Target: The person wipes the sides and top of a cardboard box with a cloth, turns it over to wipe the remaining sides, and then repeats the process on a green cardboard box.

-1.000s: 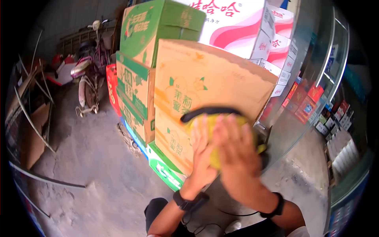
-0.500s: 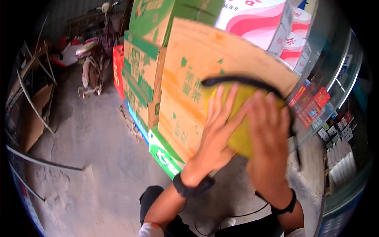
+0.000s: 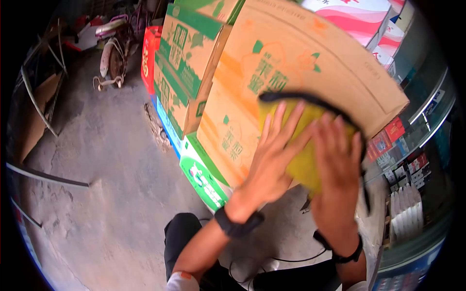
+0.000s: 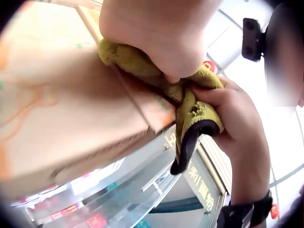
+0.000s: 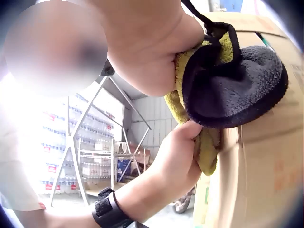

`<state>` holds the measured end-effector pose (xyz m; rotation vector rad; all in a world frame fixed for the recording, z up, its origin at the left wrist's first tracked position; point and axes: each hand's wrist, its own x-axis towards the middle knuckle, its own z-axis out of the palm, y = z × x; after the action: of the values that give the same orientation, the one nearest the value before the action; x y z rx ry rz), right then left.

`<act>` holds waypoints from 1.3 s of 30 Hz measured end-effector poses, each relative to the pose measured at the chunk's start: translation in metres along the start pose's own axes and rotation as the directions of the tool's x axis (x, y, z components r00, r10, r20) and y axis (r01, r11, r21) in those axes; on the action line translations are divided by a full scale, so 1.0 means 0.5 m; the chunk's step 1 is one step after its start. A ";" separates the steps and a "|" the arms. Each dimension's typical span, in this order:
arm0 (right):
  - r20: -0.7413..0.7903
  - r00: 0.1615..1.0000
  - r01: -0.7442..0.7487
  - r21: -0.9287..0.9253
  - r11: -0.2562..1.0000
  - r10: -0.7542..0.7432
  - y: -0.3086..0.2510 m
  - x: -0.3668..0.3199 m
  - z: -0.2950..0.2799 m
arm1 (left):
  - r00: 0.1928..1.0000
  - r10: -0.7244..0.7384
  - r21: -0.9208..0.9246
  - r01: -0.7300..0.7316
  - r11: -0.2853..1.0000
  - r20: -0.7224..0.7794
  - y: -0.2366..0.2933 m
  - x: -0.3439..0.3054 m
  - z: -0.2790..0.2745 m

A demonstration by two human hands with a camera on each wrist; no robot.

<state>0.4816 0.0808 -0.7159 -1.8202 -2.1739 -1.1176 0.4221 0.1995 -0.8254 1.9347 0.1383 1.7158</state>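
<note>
A yellow cloth (image 3: 303, 165) with a black border lies against the front of a large brown carton (image 3: 340, 51). My left hand (image 3: 272, 167) rests on its left part, fingers spread and straight. Beside it, my right hand (image 3: 337, 167) presses the right part with extended, slightly blurred fingers. The left wrist view shows the cloth (image 4: 202, 111) bunched at the carton's (image 4: 85, 95) edge, between both hands. In the right wrist view, a dark grey side of the cloth (image 5: 237, 85) is folded outward, and my left hand's (image 5: 171, 159) thumb touches the yellow part.
Green-and-brown cartons (image 3: 187, 53) are stacked at the left, above a green-and-white box (image 3: 201, 179). Pink-and-white boxes (image 3: 354, 17) stand behind. A glass case (image 3: 412, 116) is at the right, a bicycle (image 3: 112, 58) at the upper left. A black cable (image 3: 301, 260) loops near the legs.
The view has moved closer to and lower on the cartons. Both hands and the cloth have shifted right across the large carton, and my left hand's fingers have spread.
</note>
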 end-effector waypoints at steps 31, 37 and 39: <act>-0.161 0.987 0.000 -0.005 1.000 0.000 0.081 -0.042 -0.049 | 0.999 0.041 0.082 -0.040 0.996 -0.005 0.094 0.065 0.047; -0.263 0.957 0.002 0.422 0.906 0.120 0.009 -0.180 0.144 | 0.995 -0.100 0.071 0.101 0.992 -0.014 0.009 -0.153 0.090; -0.175 0.984 0.027 0.343 0.939 0.036 -0.011 -0.213 0.164 | 0.970 -0.238 0.100 0.232 0.968 0.050 -0.006 -0.242 0.094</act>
<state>0.5372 0.0412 -0.8316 -1.5128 -2.0992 -0.7991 0.4453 0.1359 -0.9360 1.9482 0.4156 1.5166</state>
